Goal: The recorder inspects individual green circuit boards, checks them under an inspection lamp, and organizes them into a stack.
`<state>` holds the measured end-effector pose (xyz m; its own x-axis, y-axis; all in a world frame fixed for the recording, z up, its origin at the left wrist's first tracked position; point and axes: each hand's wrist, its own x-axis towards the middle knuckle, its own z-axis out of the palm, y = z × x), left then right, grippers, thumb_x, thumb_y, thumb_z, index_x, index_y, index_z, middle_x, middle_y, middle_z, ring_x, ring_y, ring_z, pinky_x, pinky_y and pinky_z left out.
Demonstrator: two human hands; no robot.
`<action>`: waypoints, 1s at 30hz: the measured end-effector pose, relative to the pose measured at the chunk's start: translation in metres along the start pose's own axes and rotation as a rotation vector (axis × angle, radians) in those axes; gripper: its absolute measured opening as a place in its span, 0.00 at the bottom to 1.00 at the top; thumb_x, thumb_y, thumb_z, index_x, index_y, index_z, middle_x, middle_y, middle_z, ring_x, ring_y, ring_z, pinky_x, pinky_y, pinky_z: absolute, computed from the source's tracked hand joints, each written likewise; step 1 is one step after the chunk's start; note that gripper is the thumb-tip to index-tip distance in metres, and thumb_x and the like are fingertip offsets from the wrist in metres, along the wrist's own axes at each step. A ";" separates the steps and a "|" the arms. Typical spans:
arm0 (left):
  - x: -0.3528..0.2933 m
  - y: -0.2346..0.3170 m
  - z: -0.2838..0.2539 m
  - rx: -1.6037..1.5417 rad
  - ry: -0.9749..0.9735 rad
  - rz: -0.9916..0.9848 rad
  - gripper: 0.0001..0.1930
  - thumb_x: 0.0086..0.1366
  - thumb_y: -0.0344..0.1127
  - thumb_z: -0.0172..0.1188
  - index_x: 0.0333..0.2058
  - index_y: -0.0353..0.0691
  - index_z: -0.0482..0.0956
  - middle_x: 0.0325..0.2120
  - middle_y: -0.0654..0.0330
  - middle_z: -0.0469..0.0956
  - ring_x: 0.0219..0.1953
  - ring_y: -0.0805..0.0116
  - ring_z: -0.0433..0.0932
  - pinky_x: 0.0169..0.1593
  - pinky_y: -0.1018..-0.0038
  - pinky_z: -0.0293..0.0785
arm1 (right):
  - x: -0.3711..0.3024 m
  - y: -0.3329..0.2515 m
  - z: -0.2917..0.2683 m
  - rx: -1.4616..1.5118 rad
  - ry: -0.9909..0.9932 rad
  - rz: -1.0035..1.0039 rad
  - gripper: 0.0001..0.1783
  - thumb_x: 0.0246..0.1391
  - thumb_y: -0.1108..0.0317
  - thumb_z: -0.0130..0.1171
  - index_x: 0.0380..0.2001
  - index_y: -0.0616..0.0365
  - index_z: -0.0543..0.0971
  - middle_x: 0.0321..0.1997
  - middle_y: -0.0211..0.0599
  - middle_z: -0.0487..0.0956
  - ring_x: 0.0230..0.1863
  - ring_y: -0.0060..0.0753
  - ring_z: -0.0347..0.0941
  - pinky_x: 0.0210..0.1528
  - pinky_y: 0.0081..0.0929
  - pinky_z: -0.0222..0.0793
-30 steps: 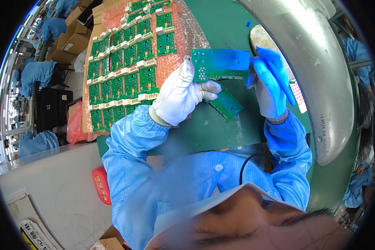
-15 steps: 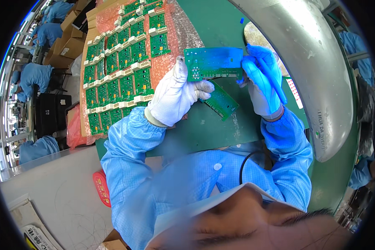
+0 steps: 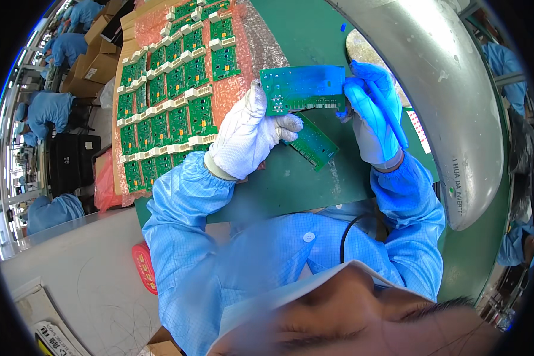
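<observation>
My left hand (image 3: 240, 142), in a white glove, grips a green circuit board (image 3: 299, 89) by its left end. The board is held up with its solder side showing and blue light across its right part. At the board's right edge is my gloved right hand (image 3: 371, 133), closed round a blue pen (image 3: 388, 115) that slants down across the palm. That hand's fingertips are at the board's edge; whether they grip it is hard to see. Below hangs or lies a second green circuit board (image 3: 316, 145), tilted, partly hidden by the first board and my left fingers.
Rows of circuit boards with white connectors (image 3: 172, 104) lie on pink bubble wrap (image 3: 225, 92) at the left. A large grey lamp housing (image 3: 439, 71) arches over the right side of the green table (image 3: 279, 196). A small blue cap (image 3: 343, 27) lies at the back.
The held board and both hands stay almost in place. The whole view has shifted very slightly.
</observation>
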<state>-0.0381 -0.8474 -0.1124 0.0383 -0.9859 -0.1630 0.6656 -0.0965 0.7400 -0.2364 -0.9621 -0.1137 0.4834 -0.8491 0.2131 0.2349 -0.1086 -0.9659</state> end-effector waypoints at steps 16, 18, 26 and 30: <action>0.001 -0.002 -0.005 -0.016 -0.011 0.005 0.28 0.73 0.56 0.48 0.58 0.38 0.68 0.47 0.55 0.77 0.38 0.64 0.80 0.40 0.69 0.78 | -0.001 0.000 0.000 0.024 -0.007 -0.018 0.16 0.64 0.69 0.57 0.54 0.58 0.72 0.38 0.36 0.78 0.29 0.21 0.71 0.29 0.20 0.68; 0.001 -0.002 -0.005 -0.060 -0.019 0.000 0.26 0.74 0.55 0.48 0.58 0.39 0.69 0.46 0.55 0.78 0.38 0.64 0.80 0.40 0.70 0.78 | -0.001 -0.001 0.001 0.011 -0.010 -0.016 0.16 0.64 0.68 0.56 0.54 0.58 0.72 0.38 0.37 0.78 0.29 0.22 0.71 0.29 0.20 0.68; -0.001 0.014 -0.007 -0.108 0.013 0.206 0.17 0.75 0.44 0.52 0.55 0.44 0.69 0.48 0.56 0.78 0.42 0.60 0.81 0.43 0.65 0.80 | 0.008 0.006 -0.028 -0.178 0.120 -0.163 0.18 0.69 0.61 0.50 0.51 0.63 0.76 0.42 0.43 0.81 0.32 0.26 0.75 0.36 0.25 0.71; -0.004 0.023 -0.002 -0.076 0.053 0.257 0.15 0.74 0.42 0.53 0.55 0.44 0.70 0.50 0.55 0.77 0.47 0.56 0.80 0.47 0.63 0.79 | 0.015 -0.032 -0.020 -0.500 0.224 0.088 0.12 0.65 0.62 0.57 0.43 0.60 0.80 0.35 0.39 0.81 0.31 0.29 0.75 0.35 0.28 0.72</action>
<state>-0.0217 -0.8451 -0.0962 0.2510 -0.9679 -0.0120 0.6830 0.1683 0.7108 -0.2534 -0.9814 -0.0822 0.2786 -0.9495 0.1442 -0.2535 -0.2176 -0.9426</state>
